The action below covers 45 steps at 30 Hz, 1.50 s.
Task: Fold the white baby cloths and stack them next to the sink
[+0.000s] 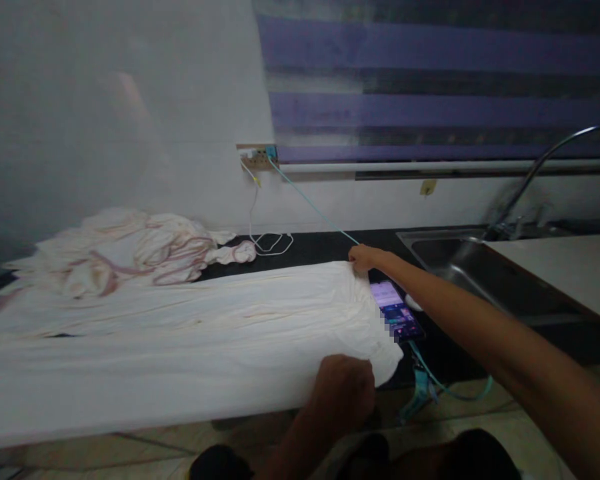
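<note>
Black counter [317,248]: sits below a pale wall [180,120]
White cloth [260,327]: lies spread along it, beside the phone [399,315]
Right hand [363,259]: pinches the far corner
Left hand [346,387]: curls at near edge, too dim to say if gripping
Cloth end [357,327]: seemingly at the straightening step
Next pull: probably calls for even tension

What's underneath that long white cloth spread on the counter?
The black counter, seen past the far edge of the white cloth. Anything else beneath is covered, so I can't tell.
</note>
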Available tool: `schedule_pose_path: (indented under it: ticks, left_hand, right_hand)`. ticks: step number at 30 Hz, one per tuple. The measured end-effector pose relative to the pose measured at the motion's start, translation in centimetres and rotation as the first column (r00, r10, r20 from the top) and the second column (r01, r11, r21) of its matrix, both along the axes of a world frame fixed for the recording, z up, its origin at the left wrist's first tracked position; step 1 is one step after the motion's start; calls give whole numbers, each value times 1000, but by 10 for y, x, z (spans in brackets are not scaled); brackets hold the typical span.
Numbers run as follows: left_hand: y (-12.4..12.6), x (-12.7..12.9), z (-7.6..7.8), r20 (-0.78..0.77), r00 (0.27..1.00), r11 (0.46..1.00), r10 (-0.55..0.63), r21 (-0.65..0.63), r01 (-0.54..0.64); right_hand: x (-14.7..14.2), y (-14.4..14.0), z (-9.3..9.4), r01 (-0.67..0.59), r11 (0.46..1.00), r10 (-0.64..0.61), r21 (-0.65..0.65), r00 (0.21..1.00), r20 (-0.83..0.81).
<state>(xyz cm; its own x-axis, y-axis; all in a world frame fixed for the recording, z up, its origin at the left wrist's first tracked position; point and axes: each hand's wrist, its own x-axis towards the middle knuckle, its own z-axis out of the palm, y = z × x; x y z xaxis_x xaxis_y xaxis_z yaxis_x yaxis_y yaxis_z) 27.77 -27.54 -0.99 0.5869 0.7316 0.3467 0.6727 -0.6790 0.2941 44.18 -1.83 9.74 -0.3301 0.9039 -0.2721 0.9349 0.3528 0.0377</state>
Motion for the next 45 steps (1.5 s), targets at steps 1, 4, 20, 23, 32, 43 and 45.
schedule_pose_path:
  ticks: [1,4,20,23,32,43,45]
  left_hand:
    - [-2,1,3,26,1000,1000,-4,14,3]
    - [-7,4,10,114,991,997,-73,18,72]
    - [-9,-7,-4,-286,953,995,-104,-31,99]
    - [-3,-10,-4,-305,940,988,-155,-34,152]
    - [34,-17,9,-259,908,941,-329,-13,338]
    - [30,-18,28,-184,911,928,-370,-31,371]
    - [30,-19,26,-192,909,928,-369,-19,373]
  right_hand:
    - [1,0,2,-2,1000,2,-2,1000,-2]
    - [4,-4,9,-11,1000,11,14,1000,-11]
    - [9,-104,36,-321,899,387,299,901,-196]
    - [13,-131,31,-361,873,449,328,858,-251]
    - [31,-222,-5,-460,826,514,327,852,-101]
    - [28,-270,-65,-282,759,296,588,952,74]
    - [26,-273,-70,-224,764,249,605,968,43]
